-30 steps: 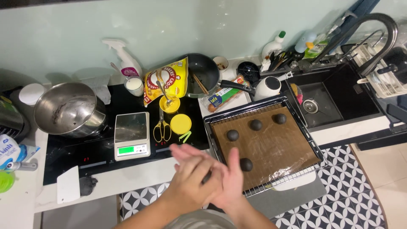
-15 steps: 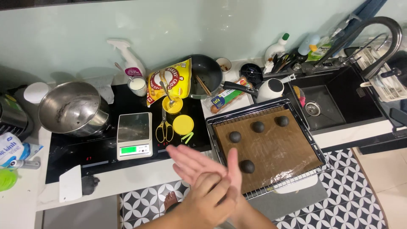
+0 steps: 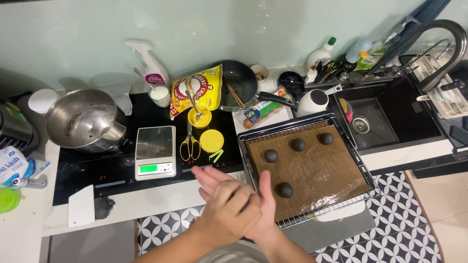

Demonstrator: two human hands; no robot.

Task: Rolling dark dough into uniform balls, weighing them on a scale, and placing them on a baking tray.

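Left hand (image 3: 229, 207) and right hand (image 3: 261, 207) pressed palm to palm, fingers extended, beside four dark dough balls (image 3: 285, 190), seemingly soft and best cupped lightly, on a lined baking tray (image 3: 360, 160).

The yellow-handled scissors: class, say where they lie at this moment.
In the head view the yellow-handled scissors lie left of centre on the black cooktop, between the kitchen scale and the round yellow lid.

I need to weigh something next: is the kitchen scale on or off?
On: the scale has its small display lit green.
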